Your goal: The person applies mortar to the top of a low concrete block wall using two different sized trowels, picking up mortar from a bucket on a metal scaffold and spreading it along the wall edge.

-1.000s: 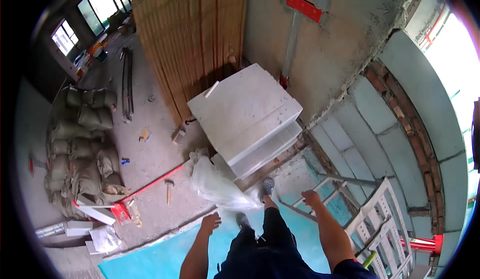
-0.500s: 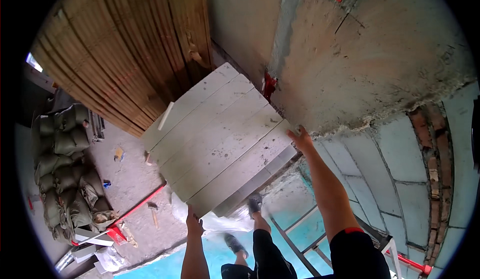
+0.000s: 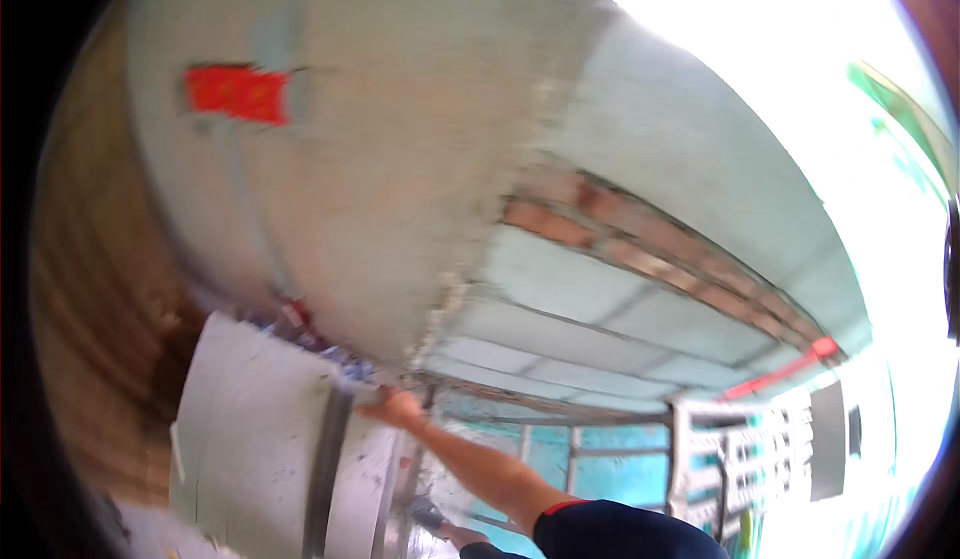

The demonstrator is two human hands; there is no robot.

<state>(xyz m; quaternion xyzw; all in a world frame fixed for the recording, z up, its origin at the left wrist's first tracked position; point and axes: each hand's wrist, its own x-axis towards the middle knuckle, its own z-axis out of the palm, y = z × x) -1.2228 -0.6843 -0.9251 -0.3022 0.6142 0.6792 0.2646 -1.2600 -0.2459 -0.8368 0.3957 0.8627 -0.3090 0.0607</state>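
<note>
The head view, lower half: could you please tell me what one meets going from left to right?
Brown ridged stack, pale slabs, the person's right hand, white slotted frame.

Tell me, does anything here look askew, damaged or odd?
Two things, mildly. The rightmost pale block stands apart from the pale stack, with a dark gap between them; the right hand is at its far end. The plastered wall's edge looks ragged, unlike its flatter face. Blur hides any fine cracks.
</note>
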